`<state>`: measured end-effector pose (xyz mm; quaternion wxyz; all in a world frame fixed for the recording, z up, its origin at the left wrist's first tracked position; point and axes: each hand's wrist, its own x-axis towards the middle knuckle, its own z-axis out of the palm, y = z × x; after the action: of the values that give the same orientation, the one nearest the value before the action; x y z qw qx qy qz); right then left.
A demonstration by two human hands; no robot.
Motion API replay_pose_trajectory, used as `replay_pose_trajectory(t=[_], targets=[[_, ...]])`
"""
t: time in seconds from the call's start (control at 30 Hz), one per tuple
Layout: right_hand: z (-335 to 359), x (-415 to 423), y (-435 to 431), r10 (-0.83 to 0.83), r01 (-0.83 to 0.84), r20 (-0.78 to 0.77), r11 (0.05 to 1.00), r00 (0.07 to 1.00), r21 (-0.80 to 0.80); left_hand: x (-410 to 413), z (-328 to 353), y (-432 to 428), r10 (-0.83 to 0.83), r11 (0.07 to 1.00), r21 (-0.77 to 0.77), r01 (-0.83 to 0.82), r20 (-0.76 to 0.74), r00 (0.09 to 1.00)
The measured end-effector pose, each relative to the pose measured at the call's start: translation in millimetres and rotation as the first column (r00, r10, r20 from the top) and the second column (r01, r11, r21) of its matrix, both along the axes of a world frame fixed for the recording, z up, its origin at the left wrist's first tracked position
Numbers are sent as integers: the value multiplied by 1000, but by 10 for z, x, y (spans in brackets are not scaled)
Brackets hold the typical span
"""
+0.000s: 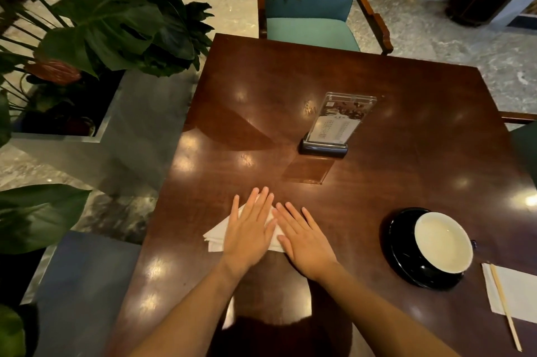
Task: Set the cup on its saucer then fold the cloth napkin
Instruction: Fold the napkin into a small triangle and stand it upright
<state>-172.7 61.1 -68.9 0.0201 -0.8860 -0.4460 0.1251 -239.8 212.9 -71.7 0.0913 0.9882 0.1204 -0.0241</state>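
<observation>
A white cloth napkin (216,236), folded small, lies on the dark wooden table (392,112) near its front left. My left hand (250,229) presses flat on it with straight fingers. Beside it, my right hand (305,242) lies flat too, its fingertips on the napkin's right edge and its palm on the table. Most of the napkin is hidden under both hands. Off to the right, the cup (443,242), black outside and white inside, stands upright on its black saucer (399,249).
An acrylic menu stand (334,124) stands mid-table. At the right front edge lies a paper napkin (517,292) with a wooden stick (504,306) across it. A teal chair (312,28) faces the far side. Large-leaved plants (116,22) in a planter crowd the left.
</observation>
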Motion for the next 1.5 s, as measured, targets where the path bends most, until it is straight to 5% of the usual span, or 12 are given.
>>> replay_pose_trajectory(t=[0.2,0.4,0.5,0.6,0.7,0.8,1.0,1.1,1.3,1.43,1.5], targets=[[27,19,10,1,0,-33,1000,999,12,-289,-50,482,97,995,16,-96,-72,993],[11,13,4,-21,20,-28,999,999,-42,-553,-75,679,18,1000,4,-18,-2,1000],[-9,7,6,-12,11,-21,999,1000,-46,-544,32,629,45,977,-211,-31,62,997],[19,31,14,22,-23,-27,999,999,-33,-327,280,563,276,765,-589,-261,-66,959],[81,47,22,39,-41,-57,998,998,-45,-69,376,622,231,632,-675,-381,-305,924],[154,116,20,21,-26,-184,999,983,-21,-28,399,689,107,616,-727,-305,-307,946],[852,370,310,65,115,-663,967,746,225,-196,631,608,-57,629,-777,17,-25,998],[1063,413,485,153,21,-716,973,681,228,-238,788,597,-56,585,-806,91,72,996],[924,231,250,47,112,-794,983,606,143,-400,878,748,104,503,-864,-8,52,993],[800,34,-56,-3,236,-938,968,347,84,-468,838,744,126,483,-874,-59,3,992],[785,14,-129,2,247,-942,965,335,90,-461,841,724,113,521,-850,-78,-22,993]])
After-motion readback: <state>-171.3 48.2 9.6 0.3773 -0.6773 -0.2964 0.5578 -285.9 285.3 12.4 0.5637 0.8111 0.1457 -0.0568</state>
